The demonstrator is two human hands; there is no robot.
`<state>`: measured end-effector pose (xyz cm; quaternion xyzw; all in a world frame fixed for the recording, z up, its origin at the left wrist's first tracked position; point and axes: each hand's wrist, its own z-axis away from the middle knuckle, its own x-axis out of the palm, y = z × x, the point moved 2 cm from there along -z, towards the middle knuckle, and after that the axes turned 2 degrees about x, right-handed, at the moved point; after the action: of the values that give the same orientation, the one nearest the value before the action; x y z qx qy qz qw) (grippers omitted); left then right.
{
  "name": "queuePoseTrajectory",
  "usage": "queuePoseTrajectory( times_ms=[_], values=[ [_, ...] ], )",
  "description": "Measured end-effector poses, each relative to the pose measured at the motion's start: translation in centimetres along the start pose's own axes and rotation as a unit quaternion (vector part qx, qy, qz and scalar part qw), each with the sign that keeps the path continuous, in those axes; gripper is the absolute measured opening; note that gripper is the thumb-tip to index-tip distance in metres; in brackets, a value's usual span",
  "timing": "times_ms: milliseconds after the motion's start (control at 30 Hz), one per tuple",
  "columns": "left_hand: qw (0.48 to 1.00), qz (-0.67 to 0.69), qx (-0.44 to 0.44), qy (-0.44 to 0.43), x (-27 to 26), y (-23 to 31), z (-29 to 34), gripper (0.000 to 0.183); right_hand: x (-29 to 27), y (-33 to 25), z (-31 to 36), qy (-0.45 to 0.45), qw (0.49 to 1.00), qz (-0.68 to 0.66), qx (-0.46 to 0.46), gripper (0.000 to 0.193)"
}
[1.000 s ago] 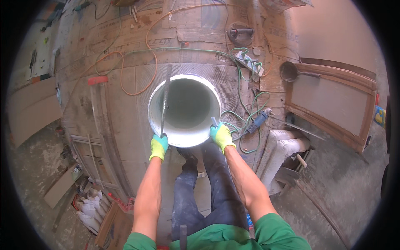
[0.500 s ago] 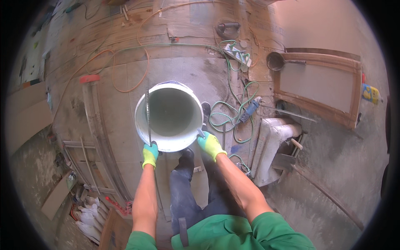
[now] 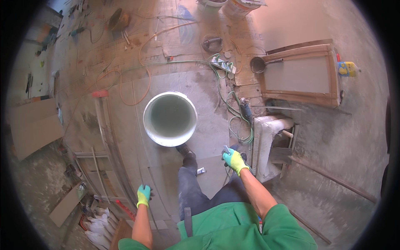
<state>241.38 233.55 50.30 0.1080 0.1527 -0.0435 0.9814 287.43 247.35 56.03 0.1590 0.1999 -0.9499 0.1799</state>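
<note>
A white bucket (image 3: 170,118) with greyish liquid inside stands on the dusty floor in front of my feet. Neither hand touches it. My left hand (image 3: 143,195), in a yellow-green glove, is low at my left side, closed around a thin long rod (image 3: 138,137) that runs up across the floor past the bucket's left side. My right hand (image 3: 234,160), gloved the same, is right of my knee, and a small grey piece (image 3: 226,148) sticks up from its fingers. My dark trouser legs and shoe (image 3: 185,151) reach almost to the bucket.
A green cable (image 3: 239,121) coils right of the bucket beside a white block (image 3: 266,137). A wooden frame panel (image 3: 304,75) lies at the right, a ladle-like scoop (image 3: 258,64) next to it. Orange cable (image 3: 133,89), metal strips (image 3: 106,137) and boards (image 3: 33,125) lie at the left.
Both hands were on the bucket's rim, carrying it with the rod inside. Now the bucket stands on the floor, the hands have drawn back apart, and the rod is out in my left hand.
</note>
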Motion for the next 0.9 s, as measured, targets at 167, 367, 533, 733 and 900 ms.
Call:
queuePoseTrajectory(
  times_ms=[167, 367, 533, 733, 900],
  values=[
    [0.996, -0.068, -0.062, -0.018, -1.4, -0.5, 5.6, 0.030, -4.1, 2.4, 2.5, 0.037, 0.999, -0.015, -0.025, 0.031],
    [0.994, -0.083, 0.042, -0.050, 4.3, 7.9, 11.2, 0.034, -10.1, 6.9, 3.8, 0.084, 0.990, -0.115, -0.017, 0.032],
    [0.981, -0.090, 0.166, -0.035, 10.6, 14.8, 15.8, 0.032, -14.8, 7.6, 4.0, 0.079, 0.990, -0.118, -0.017, 0.030],
    [0.935, -0.141, 0.324, -0.030, 21.8, 23.4, 23.1, 0.028, -19.4, -1.5, 8.4, -0.002, 0.936, -0.146, -0.321, 0.028],
    [0.837, -0.266, 0.470, -0.091, 31.6, 29.7, 29.8, 0.031, -24.1, -6.5, 13.7, 0.034, 0.877, -0.162, -0.451, 0.027]
  ],
)
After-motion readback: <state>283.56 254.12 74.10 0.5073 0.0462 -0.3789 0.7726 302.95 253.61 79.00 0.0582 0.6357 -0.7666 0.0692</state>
